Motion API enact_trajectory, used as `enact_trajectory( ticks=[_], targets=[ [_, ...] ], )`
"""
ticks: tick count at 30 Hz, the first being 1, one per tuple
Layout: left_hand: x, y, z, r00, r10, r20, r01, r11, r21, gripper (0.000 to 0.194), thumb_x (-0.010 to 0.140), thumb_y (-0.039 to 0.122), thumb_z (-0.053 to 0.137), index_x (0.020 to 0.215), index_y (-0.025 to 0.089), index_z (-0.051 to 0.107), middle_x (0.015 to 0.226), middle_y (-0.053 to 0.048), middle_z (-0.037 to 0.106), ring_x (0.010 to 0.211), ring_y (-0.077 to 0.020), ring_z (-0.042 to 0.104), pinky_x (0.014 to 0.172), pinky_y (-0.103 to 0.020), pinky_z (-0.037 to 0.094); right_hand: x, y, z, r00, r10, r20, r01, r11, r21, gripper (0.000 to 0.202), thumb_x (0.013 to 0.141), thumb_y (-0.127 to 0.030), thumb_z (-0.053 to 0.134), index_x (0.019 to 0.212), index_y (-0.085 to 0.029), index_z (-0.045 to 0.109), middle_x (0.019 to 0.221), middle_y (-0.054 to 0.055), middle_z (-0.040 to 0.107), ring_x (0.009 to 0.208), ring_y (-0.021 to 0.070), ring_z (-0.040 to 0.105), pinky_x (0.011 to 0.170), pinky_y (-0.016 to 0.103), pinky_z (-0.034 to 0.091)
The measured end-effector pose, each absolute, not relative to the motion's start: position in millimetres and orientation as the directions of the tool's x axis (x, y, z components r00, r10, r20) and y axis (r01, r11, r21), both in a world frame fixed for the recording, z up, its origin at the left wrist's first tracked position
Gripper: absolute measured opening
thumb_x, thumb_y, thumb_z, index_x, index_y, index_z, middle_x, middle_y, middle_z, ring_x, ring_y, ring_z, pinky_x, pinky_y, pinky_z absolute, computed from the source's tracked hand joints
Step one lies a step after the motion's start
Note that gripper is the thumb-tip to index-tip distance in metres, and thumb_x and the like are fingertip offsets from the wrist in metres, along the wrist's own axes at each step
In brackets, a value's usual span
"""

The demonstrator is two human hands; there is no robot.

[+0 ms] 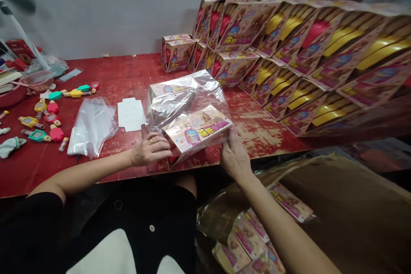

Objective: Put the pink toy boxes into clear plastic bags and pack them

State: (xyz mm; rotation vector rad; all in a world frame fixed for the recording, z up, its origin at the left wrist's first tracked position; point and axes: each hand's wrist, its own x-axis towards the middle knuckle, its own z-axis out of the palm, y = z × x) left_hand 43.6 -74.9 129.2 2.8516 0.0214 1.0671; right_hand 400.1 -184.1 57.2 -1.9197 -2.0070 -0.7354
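A printed cardboard display box (202, 130) lies at the table's front edge, with a clear plastic bag (205, 90) around it. The bag's loose part spreads behind the box, over another pale printed surface. My left hand (152, 149) is closed on the near left end of the box, with a ring on one finger. At the right end, my right hand (236, 156) grips the box and bag edge, its fingertips partly hidden. A flat white die-cut card (131, 114) and a pile of clear plastic bags (96, 126) lie left of my left hand.
Two tiers of filled display boxes (244, 25) stand at the back and right of the red table (128, 72). Several small coloured toys (53, 117) lie at left. Below right, a large open carton (353, 197) contains bagged boxes (250, 235).
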Motion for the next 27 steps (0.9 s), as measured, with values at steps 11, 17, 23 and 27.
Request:
enact_trajectory(
  ticks=[11,17,23,27],
  targets=[
    [51.9,-103.4,105.6,0.924,0.166,0.345,0.024,-0.925,0.379,0.026,0.1,0.035,0.051,0.093,0.027,0.075,0.107,-0.008,0.077,0.104,-0.0217,0.069,0.109,-0.044,0.047,385.2,-179.3,26.1,0.011,0.855,0.518,0.983,-0.103,0.15,0.054,0.098,-0.009,0.031,0.145,0.009,0.048,0.155,0.032,0.043,0.15,0.0415,0.038,0.118,0.056,0.043],
    [33.3,-132.3,93.5,0.686,0.662,0.302,0.182,-0.558,0.81,0.031,0.099,0.044,0.054,0.107,0.017,0.068,0.103,-0.013,0.071,0.095,-0.021,0.067,0.092,-0.039,0.055,396.6,-194.1,41.8,-0.105,0.893,0.438,0.971,-0.003,0.239,0.058,0.094,-0.009,0.04,0.15,0.002,0.046,0.162,0.03,0.031,0.155,0.0451,0.024,0.115,0.059,0.043],
    [75.3,-150.8,104.5,0.329,0.929,-0.167,-0.202,0.242,0.949,0.048,0.083,0.057,0.075,0.103,0.016,0.06,0.091,-0.004,0.067,0.078,-0.0128,0.064,0.069,-0.024,0.052,407.4,-247.0,53.5,-0.195,0.899,0.392,0.959,0.09,0.27,0.066,0.09,-0.007,0.043,0.155,0.002,0.035,0.167,0.032,0.01,0.158,0.045,0.011,0.117,0.06,0.041],
    [94.9,-137.7,110.4,0.265,0.917,-0.299,-0.396,0.386,0.833,0.037,0.069,0.034,0.091,0.084,0.013,0.065,0.079,0.0,0.067,0.07,-0.0078,0.059,0.067,-0.019,0.046,409.0,-284.3,61.9,-0.235,0.924,0.301,0.972,0.227,0.062,0.056,0.088,-0.008,0.045,0.142,-0.013,0.058,0.162,0.02,0.038,0.151,0.0358,0.038,0.118,0.055,0.043]
  ],
)
